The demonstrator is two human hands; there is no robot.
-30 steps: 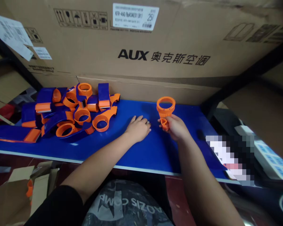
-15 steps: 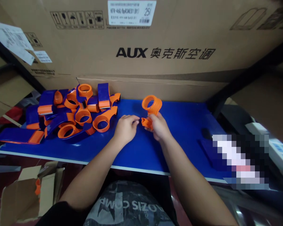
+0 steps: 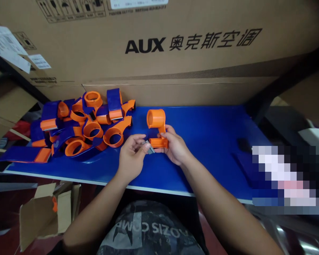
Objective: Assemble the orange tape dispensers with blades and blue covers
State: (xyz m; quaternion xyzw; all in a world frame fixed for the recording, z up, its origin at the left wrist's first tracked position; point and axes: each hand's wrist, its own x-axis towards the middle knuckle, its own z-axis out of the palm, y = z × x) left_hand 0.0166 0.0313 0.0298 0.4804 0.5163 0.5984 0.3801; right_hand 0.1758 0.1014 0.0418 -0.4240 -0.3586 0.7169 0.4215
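My right hand (image 3: 177, 144) is closed around an orange plastic tape dispenser frame (image 3: 156, 118), its round hub pointing up and to the left. Between the thumb and fingers of my left hand (image 3: 133, 154) is a small grey metal blade (image 3: 150, 148). The blade lies close against the lower end of the orange frame; whether the two touch I cannot tell. Left of my hands, several orange and blue tape dispensers (image 3: 113, 137) lie heaped on the blue tabletop (image 3: 202, 141).
A large cardboard box (image 3: 95, 53) stands upright behind the tabletop. Below left is an open carton (image 3: 38, 219) with a bit of orange inside. Dark posts flank the tabletop, and a dark blue object (image 3: 246, 170) lies at the right, beside a blurred-out patch.
The orange frame has turned, its hub now facing left, and shifted left in the view. My left hand has come round so the metal blade shows. The camera view has tilted down slightly.
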